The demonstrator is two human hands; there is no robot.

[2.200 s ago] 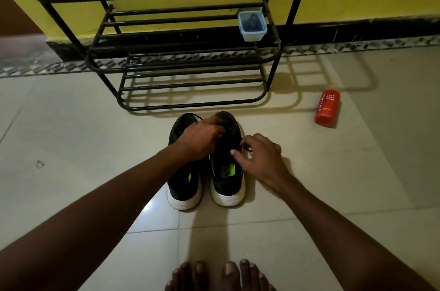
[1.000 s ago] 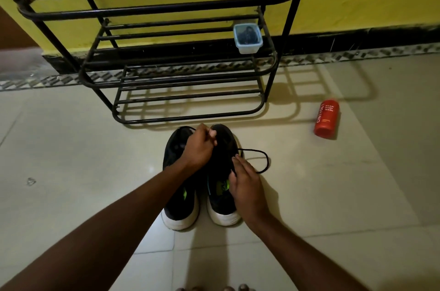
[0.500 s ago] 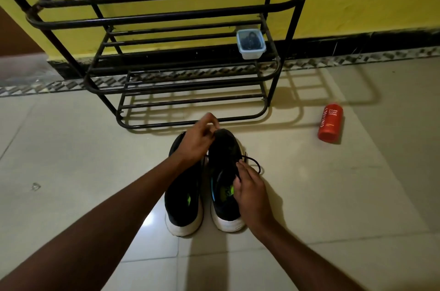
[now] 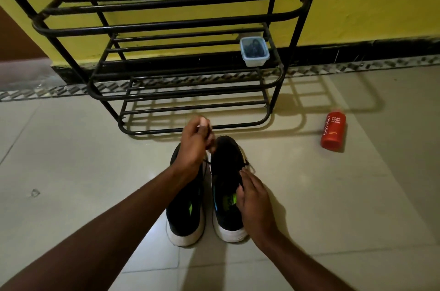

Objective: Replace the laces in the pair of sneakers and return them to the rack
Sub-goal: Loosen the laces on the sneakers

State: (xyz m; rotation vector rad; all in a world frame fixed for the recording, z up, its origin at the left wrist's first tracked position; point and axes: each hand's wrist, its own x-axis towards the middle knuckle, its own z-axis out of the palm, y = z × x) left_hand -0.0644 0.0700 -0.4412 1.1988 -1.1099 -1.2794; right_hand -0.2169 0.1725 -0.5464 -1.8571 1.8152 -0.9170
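Tiled floor [image 4: 309,195] by rack [image 4: 166,26]: sneakers [image 4: 183,217] paired (toes toward rack); left hand [image 4: 194,145] pinches lace [image 4: 207,161], right hand [image 4: 256,200] flat-fingered on right sneaker [image 4: 226,167].

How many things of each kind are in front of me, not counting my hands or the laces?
Sneakers: 2 (left sneaker, right sneaker)
Rack: 1
Plastic container: 1
Red bottle: 1
Small scrap on the floor: 1
Total: 6
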